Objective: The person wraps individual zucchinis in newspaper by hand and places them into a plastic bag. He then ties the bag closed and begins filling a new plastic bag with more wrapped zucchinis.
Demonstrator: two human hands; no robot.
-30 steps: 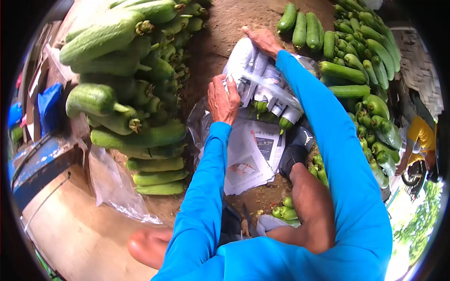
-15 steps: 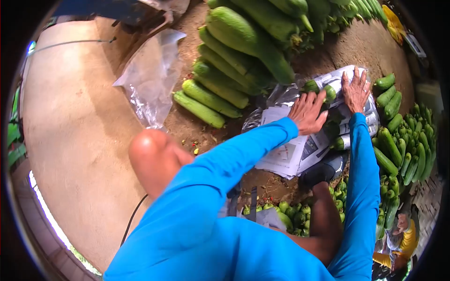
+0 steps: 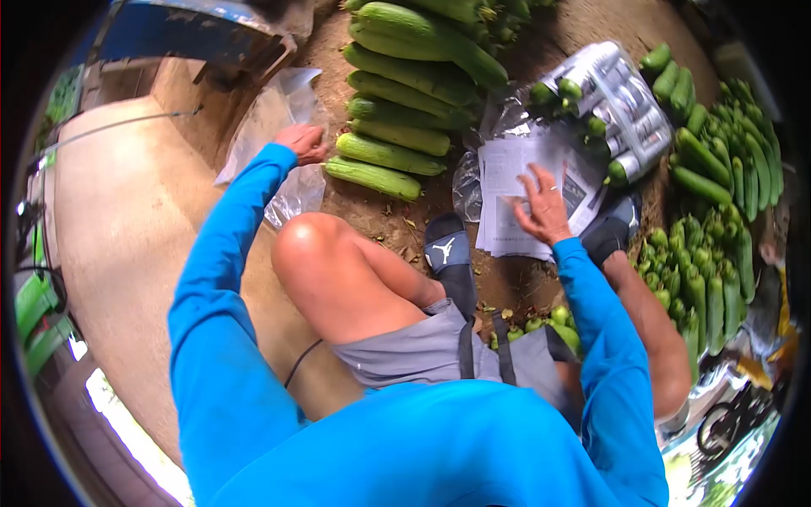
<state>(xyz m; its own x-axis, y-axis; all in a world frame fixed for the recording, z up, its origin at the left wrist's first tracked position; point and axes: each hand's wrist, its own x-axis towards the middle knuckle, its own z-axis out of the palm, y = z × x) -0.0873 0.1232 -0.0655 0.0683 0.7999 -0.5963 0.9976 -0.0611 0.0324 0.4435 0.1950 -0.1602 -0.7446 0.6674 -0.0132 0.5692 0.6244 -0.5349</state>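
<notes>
My left hand (image 3: 304,144) is beside the blunt ends of a row of long green gourds (image 3: 384,150), over the edge of a clear plastic bag (image 3: 287,101). Its fingers are curled in, and whatever they may hold is hidden. Over a stack of printed paper sheets (image 3: 507,177) hovers or rests my right hand (image 3: 542,204), fingers spread, nothing held. Just beyond the sheets lies a clear plastic bag of paper-wrapped green vegetables (image 3: 629,110), with several green ends poking out.
Piles of smaller green gourds (image 3: 748,169) and round green vegetables (image 3: 688,262) lie on the right. A smooth tan ledge (image 3: 118,253) runs along the left. A blue metal object (image 3: 186,38) stands at the upper left. My sandalled foot (image 3: 448,253) is below the sheets.
My left hand has left the wrapped bundle and moved far left to the gourd ends. My right hand has come off the bundle, back towards me over the paper sheets.
</notes>
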